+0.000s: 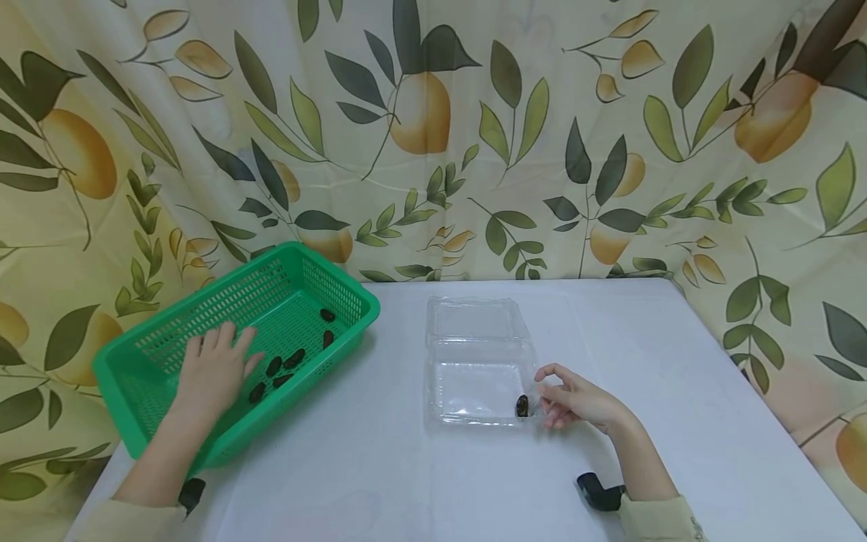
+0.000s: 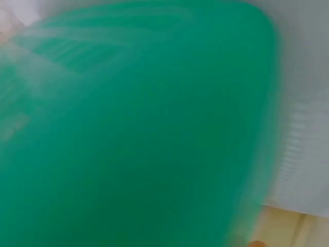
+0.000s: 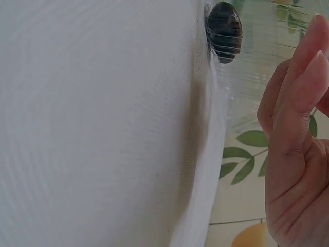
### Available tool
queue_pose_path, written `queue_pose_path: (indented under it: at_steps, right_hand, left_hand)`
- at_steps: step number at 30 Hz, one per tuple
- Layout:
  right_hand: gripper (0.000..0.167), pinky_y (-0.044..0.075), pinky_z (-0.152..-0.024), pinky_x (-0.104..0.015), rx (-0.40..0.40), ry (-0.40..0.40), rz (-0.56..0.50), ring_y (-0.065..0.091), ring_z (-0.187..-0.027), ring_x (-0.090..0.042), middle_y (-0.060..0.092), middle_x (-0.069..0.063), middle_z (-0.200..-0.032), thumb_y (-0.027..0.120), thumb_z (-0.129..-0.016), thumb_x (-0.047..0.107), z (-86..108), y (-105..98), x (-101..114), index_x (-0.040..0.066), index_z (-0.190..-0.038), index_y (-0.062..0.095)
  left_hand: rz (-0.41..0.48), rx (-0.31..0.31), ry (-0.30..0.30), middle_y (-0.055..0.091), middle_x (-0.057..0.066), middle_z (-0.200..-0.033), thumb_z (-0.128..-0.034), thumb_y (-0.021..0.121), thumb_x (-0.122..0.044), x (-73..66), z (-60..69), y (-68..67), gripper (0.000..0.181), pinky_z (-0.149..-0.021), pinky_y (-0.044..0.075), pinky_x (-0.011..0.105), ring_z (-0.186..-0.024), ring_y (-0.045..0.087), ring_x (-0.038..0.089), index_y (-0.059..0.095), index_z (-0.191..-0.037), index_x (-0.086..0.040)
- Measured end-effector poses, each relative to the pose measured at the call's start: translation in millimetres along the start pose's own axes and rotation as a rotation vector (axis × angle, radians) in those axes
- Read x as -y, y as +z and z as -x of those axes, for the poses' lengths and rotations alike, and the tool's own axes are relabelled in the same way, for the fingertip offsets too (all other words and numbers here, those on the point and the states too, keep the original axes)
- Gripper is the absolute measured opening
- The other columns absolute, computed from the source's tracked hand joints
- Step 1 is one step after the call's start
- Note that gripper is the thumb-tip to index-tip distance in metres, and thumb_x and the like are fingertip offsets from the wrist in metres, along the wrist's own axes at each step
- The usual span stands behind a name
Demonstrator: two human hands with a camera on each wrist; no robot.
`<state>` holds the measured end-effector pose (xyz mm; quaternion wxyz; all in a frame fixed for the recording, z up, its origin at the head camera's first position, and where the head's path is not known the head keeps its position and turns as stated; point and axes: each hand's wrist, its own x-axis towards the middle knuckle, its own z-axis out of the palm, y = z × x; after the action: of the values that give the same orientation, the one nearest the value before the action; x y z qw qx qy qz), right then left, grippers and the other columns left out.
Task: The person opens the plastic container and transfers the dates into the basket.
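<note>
A green plastic basket with perforated sides stands at the left, holding several dark brown, oval, date-like pieces. My left hand is over the basket's left part, fingers spread and nothing visible in them; the left wrist view shows only the blurred green basket wall. A clear plastic clamshell box lies with its lid back in mid-table. One dark oval piece sits in its front right corner, seen through the plastic in the right wrist view. Beside that corner is my right hand, fingers loosely bent, holding nothing visible.
A white cloth covers the table. Behind it hangs a curtain printed with fruit and leaves. Black wrist camera mounts show by the left wrist and the right wrist.
</note>
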<state>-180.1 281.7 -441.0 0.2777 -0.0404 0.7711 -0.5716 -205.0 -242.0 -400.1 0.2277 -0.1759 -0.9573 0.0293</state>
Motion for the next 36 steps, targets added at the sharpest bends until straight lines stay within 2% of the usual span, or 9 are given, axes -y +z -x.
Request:
queue_pose_path:
  at_steps: [2, 6, 14, 19, 22, 25, 27, 31, 36]
  right_hand:
    - [0.039, 0.050, -0.054, -0.025, 0.000, -0.001, -0.003, 0.062, -0.058, -0.015, 0.056, -0.004, -0.072, 0.047, -0.095, 0.018, 0.2, 0, 0, -0.004, -0.122, 0.029]
    - [0.039, 0.050, -0.054, -0.025, 0.001, -0.002, -0.007, 0.062, -0.058, -0.015, 0.056, -0.004, -0.072, 0.047, -0.095, 0.017, 0.1, 0, 0, -0.004, -0.122, 0.028]
    - [0.038, 0.050, -0.053, -0.025, -0.007, 0.000, 0.005, 0.061, -0.058, -0.015, 0.056, -0.004, -0.072, 0.046, -0.095, 0.016, -1.5, 0, -1, -0.004, -0.122, 0.029]
    - [0.039, 0.050, -0.053, -0.025, -0.007, 0.002, 0.004, 0.061, -0.058, -0.014, 0.056, -0.004, -0.072, 0.047, -0.095, 0.017, -0.8, 0, -1, -0.004, -0.122, 0.028]
    - [0.039, 0.050, -0.053, -0.025, -0.007, 0.003, 0.004, 0.061, -0.058, -0.015, 0.056, -0.004, -0.072, 0.046, -0.095, 0.017, -0.7, 0, -1, -0.004, -0.123, 0.028]
    - [0.038, 0.050, -0.053, -0.024, -0.006, 0.003, 0.004, 0.061, -0.058, -0.015, 0.056, -0.004, -0.072, 0.046, -0.095, 0.017, -1.1, 0, -1, -0.004, -0.123, 0.028]
    - [0.039, 0.050, -0.053, -0.024, -0.005, 0.003, 0.003, 0.061, -0.058, -0.015, 0.056, -0.004, -0.072, 0.047, -0.095, 0.017, -1.2, 0, -1, -0.004, -0.123, 0.028]
    - [0.039, 0.050, -0.053, -0.024, -0.004, 0.001, 0.001, 0.061, -0.058, -0.015, 0.056, -0.004, -0.072, 0.047, -0.095, 0.017, -1.0, 0, -1, -0.004, -0.122, 0.028]
    - [0.040, 0.049, -0.053, -0.024, -0.004, -0.002, 0.008, 0.061, -0.058, -0.015, 0.056, -0.004, -0.072, 0.047, -0.095, 0.017, -0.4, 0, -1, -0.004, -0.123, 0.028]
  left_hand:
    - [-0.010, -0.099, 0.044, 0.041, 0.017, -0.090, -0.0928, 0.003, -0.052, -9.1, -4.2, -2.2, 0.063, -0.073, 0.036, 0.049, -0.081, 0.044, 0.037, 0.045, -0.104, -0.006]
    - [-0.008, -0.215, 0.119, 0.043, 0.017, -0.088, -0.0955, 0.007, -0.051, -28.0, -12.9, -2.7, 0.060, -0.072, 0.037, 0.049, -0.076, 0.045, 0.036, 0.047, -0.103, -0.006]
    - [0.028, -0.217, 0.192, 0.042, 0.016, -0.089, -0.0969, 0.013, -0.048, -68.4, -27.3, 9.7, 0.054, -0.068, 0.035, 0.044, -0.073, 0.043, 0.032, 0.048, -0.106, -0.007]
    - [0.003, -0.223, 0.222, 0.042, 0.012, -0.090, -0.0977, 0.007, -0.046, -97.8, -36.1, 19.9, 0.056, -0.071, 0.038, 0.040, -0.076, 0.044, 0.028, 0.049, -0.106, -0.010]
    - [-0.022, -0.212, 0.246, 0.043, 0.010, -0.091, -0.0978, 0.016, -0.047, -114.5, -41.1, 24.3, 0.049, -0.072, 0.038, 0.038, -0.077, 0.044, 0.026, 0.050, -0.107, -0.012]
    - [-0.039, -0.188, 0.259, 0.045, 0.010, -0.093, -0.0925, 0.043, -0.045, -130.2, -45.7, 26.8, 0.036, -0.075, 0.037, 0.038, -0.080, 0.045, 0.026, 0.049, -0.108, -0.013]
    - [-0.047, -0.160, 0.264, 0.046, 0.009, -0.095, -0.0856, 0.056, -0.043, -140.7, -48.8, 28.0, 0.038, -0.077, 0.037, 0.038, -0.083, 0.045, 0.025, 0.049, -0.110, -0.015]
    - [-0.063, -0.060, 0.284, 0.046, 0.007, -0.098, -0.0863, 0.057, -0.044, -162.2, -56.5, 28.6, 0.040, -0.082, 0.038, 0.038, -0.088, 0.045, 0.023, 0.047, -0.115, -0.017]
    - [-0.003, 0.062, 0.334, 0.048, 0.005, -0.105, -0.0890, 0.052, -0.045, -189.5, -68.5, 28.7, 0.039, -0.087, 0.038, 0.038, -0.095, 0.048, 0.022, 0.046, -0.119, -0.021]
